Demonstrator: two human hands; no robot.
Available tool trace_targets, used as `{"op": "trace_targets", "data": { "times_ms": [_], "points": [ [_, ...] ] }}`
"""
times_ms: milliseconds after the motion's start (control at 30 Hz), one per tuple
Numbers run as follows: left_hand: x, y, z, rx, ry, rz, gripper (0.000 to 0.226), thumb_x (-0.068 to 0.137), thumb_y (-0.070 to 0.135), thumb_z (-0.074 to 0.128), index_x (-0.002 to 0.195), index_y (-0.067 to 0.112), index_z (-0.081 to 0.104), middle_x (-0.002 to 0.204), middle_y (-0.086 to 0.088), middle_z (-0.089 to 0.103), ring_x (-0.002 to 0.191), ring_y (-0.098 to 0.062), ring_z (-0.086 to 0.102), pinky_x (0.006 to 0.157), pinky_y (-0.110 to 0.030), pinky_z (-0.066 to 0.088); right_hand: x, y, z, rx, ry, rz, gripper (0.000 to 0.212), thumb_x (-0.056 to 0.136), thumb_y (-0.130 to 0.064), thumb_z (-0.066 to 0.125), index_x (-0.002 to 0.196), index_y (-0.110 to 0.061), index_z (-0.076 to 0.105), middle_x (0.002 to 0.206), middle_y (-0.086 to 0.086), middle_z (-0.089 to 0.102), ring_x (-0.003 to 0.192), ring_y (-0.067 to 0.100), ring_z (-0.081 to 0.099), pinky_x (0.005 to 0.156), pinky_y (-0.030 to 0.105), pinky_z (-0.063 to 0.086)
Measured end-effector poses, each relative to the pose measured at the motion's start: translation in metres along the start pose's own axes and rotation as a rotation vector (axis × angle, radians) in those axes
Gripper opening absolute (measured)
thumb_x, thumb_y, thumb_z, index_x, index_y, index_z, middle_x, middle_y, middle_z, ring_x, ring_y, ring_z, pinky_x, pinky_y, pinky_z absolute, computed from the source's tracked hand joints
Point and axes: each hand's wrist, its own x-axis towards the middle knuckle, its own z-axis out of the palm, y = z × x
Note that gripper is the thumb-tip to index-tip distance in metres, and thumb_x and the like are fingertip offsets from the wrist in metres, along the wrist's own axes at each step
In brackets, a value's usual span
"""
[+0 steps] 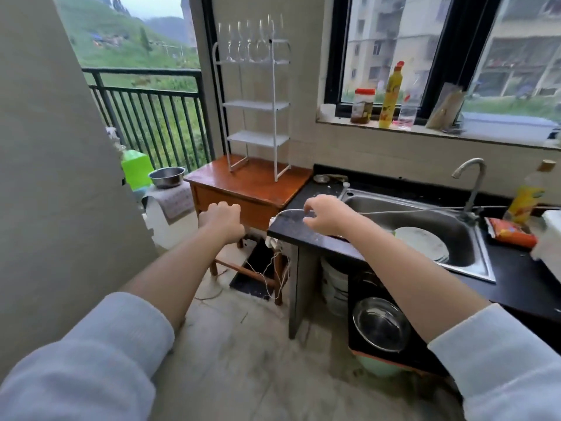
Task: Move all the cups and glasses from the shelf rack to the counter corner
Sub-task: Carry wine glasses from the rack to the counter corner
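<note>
A white wire shelf rack (274,104) stands on a small wooden table (258,183) against the wall. Several clear stemmed glasses (249,41) stand on its top shelf; the lower shelves hold nothing. The black counter corner (291,229) lies just right of the table. My left hand (221,220) hangs in front of the table, fingers curled, holding nothing. My right hand (326,215) hovers over the counter corner with fingers bent loosely near a white cord (288,211); whether it touches the cord is unclear.
A steel sink (473,256) with white plates (425,243) and a tap (473,180) sits right of the corner. Bottles and a jar (362,106) line the window sill. A metal bowl (167,176) and green container (136,167) stand left, by the balcony railing.
</note>
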Motion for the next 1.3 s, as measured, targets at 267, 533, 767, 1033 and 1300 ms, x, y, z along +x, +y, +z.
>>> {"op": "trace_targets", "data": {
  "times_ms": [267,533,767,1033,1300],
  "points": [
    [0.148,-0.035,-0.015,0.008,-0.010,-0.049,0.031,0.087,0.018,0.044,0.114,0.009,0.055,0.120,-0.015,0.055,0.114,-0.031,0.050,0.089,-0.040,0.044,0.178,0.010,-0.021,0.020,-0.058,-0.096,0.035,0.090,-0.023,0.047,0.117,-0.003,0.056,0.125,0.017,0.058,0.116,0.030,0.052,0.094,0.033,0.042],
    [0.276,-0.105,-0.017,-0.003,0.022,-0.102,0.034,0.090,0.017,0.041,0.120,0.007,0.053,0.129,-0.017,0.051,0.118,-0.032,0.049,0.087,-0.038,0.045,0.330,-0.018,-0.016,0.028,-0.058,-0.151,0.033,0.091,-0.023,0.047,0.115,-0.004,0.057,0.122,0.015,0.059,0.112,0.029,0.054,0.088,0.030,0.040],
    [0.408,-0.177,-0.029,-0.014,0.072,0.015,0.034,0.090,0.016,0.040,0.121,0.008,0.052,0.125,-0.017,0.051,0.116,-0.033,0.049,0.091,-0.042,0.046,0.457,-0.059,-0.028,0.078,0.000,-0.050,0.035,0.092,-0.020,0.044,0.118,0.000,0.056,0.125,0.018,0.059,0.116,0.030,0.053,0.096,0.035,0.041],
    [0.530,-0.214,-0.067,-0.179,0.189,0.195,0.028,0.088,0.021,0.042,0.109,0.010,0.057,0.115,-0.013,0.056,0.105,-0.030,0.053,0.079,-0.036,0.047,0.569,-0.079,-0.076,0.271,0.286,0.058,0.030,0.089,-0.013,0.048,0.113,0.002,0.059,0.118,0.020,0.064,0.109,0.031,0.057,0.093,0.033,0.042],
    [0.625,-0.183,-0.112,-0.510,0.325,0.358,0.039,0.088,0.023,0.049,0.125,0.012,0.052,0.126,-0.010,0.057,0.114,-0.026,0.053,0.091,-0.035,0.044,0.649,-0.054,-0.143,0.520,0.624,0.162,0.032,0.088,-0.013,0.052,0.119,-0.002,0.053,0.123,0.017,0.058,0.116,0.029,0.052,0.094,0.029,0.040]
  ]
}}
